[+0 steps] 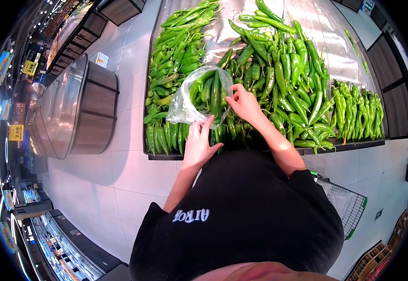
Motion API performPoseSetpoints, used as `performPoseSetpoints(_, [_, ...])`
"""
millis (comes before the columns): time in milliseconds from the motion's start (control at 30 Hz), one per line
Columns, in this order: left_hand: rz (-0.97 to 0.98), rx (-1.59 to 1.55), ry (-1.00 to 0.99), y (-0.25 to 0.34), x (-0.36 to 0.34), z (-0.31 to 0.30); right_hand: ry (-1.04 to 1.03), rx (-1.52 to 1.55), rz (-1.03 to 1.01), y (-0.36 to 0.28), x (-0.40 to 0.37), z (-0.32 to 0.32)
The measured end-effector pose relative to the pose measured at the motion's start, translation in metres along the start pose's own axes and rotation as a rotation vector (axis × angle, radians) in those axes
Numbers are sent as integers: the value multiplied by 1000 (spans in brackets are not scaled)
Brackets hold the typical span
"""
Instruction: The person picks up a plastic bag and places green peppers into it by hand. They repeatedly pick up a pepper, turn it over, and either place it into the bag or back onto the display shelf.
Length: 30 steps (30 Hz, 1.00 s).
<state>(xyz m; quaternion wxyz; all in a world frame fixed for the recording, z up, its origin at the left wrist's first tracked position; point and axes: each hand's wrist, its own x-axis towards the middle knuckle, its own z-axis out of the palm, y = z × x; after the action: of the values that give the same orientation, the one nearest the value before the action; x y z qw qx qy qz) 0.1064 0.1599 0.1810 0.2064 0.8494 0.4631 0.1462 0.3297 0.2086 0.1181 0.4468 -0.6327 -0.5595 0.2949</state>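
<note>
A clear plastic bag (177, 104) lies over the pepper display with its mouth open towards me. Long green peppers (216, 91) show through and inside its mouth. My left hand (200, 144) holds the near rim with its fingertips, the thumb sticking out to the right. At the right rim, my right hand (244, 104) pinches the film between thumb and fingers. Glossy green peppers (286, 70) are heaped just beyond the right hand. Thinner green peppers (178, 51) lie in a bank to the left of the bag.
The dark-edged display stand (166, 158) runs in front of my body. Wrinkled light-green peppers (356, 112) stand in rows at its right end. A shopping cart (347, 203) is at my right side. A rounded display case (84, 105) stands across the aisle at left, near a refrigerated case (68, 246).
</note>
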Motion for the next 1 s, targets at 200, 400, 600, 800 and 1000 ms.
performPoseSetpoints(200, [66,-135,15,-6,1,6,-155,622,198,-14,13,-8])
performPoseSetpoints(400, [-40,-820,430,-32,13,-4,-114,896,190,-42,36,-23])
performPoseSetpoints(600, [-237,-1150,641,-27,29,-35,-152,960,47,-45,25,-8])
performPoseSetpoints(800, [-163,-998,745,-21,16,-27,-140,880,110,-26,5,-9])
performPoseSetpoints(1000, [-31,-803,742,-2,12,-49,-135,831,60,-25,2,-6])
